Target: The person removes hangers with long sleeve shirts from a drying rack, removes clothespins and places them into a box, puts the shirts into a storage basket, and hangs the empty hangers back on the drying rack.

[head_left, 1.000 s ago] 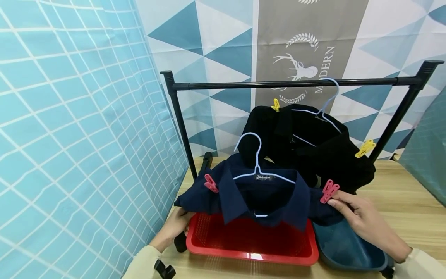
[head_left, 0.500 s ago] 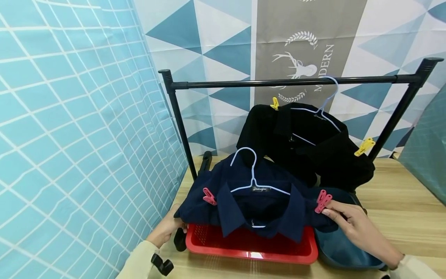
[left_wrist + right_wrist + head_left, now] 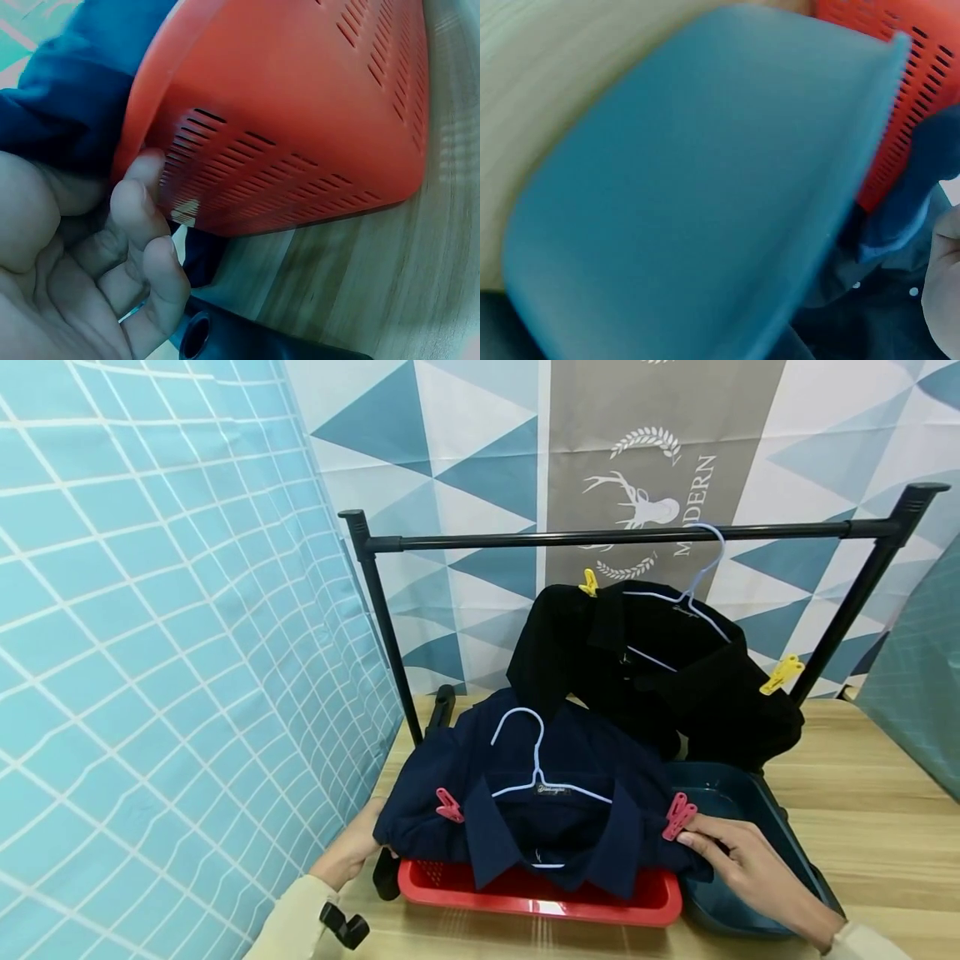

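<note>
A navy collared shirt (image 3: 438,768) lies over the red basket (image 3: 540,906), with a light-blue hanger (image 3: 538,756) inside its collar and its hook free of the rail. Pink clothespins sit on both shoulders. My left hand (image 3: 358,847) pinches the sleeve at the left; in the left wrist view its fingers (image 3: 142,214) curl beside the basket's slotted wall, partly hiding the grip. With thumb and forefinger, my right hand (image 3: 750,864) pinches the right pink clothespin (image 3: 680,816). Only an edge of that hand shows in the right wrist view.
A black rack's rail (image 3: 525,540) spans the back. From it hangs a black shirt (image 3: 555,643) on another hanger, with yellow clothespins (image 3: 782,675) at its shoulders. A dark blue basin (image 3: 738,902) stands right of the basket. A blue checked curtain (image 3: 187,610) borders the left.
Both hands have lowered the navy shirt toward me, so it covers more of the red basket. Its hanger has come down, and the right hand has shifted left with the clothespin.
</note>
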### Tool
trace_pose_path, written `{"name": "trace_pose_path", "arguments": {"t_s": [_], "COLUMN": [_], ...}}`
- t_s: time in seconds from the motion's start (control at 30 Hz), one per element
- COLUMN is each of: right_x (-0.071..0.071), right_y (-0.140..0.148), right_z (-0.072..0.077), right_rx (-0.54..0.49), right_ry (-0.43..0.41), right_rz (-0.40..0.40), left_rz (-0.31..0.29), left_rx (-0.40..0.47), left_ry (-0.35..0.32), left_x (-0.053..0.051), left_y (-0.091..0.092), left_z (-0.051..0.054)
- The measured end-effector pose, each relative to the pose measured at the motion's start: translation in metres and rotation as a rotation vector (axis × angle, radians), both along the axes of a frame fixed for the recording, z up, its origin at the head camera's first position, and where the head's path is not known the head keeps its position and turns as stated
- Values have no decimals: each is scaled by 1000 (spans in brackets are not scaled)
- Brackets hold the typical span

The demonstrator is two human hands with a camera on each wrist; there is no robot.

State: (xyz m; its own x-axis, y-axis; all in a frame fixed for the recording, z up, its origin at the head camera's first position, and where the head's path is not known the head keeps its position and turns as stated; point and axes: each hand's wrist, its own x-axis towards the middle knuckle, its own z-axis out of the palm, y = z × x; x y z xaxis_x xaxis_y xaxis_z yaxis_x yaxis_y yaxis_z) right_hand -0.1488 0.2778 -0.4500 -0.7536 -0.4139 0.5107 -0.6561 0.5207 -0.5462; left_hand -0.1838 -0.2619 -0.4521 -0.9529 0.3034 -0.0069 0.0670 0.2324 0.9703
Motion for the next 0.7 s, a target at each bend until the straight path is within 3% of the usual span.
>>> {"name": "trace_pose_path", "arguments": {"t_s": [0.3,0.37,0.47,0.6,0.63,0.7], "right_x": [0,0,0,0,0,0], "right_y": [-1,-1,1,0,0,-2], "right_z": [-9,-9,-9,-9,-9,-9], "right_rx": [24,32,47,38,29,5], "right_ry": [4,-1,-2,27,36,52], "right_rz": [-16,-26,-41,-44,-41,-36], "left_rz": [27,69,226,418,420,363], "left_rx": [-69,-78,-103,-134,-147,-200], "left_ry": [-42,-51,-33,117,169,291], "left_x": [3,3,1,0,1,4], "left_y": [-7,-8,-7,-3,-2,-1], "left_z": [5,8,14,25,28,32]}}
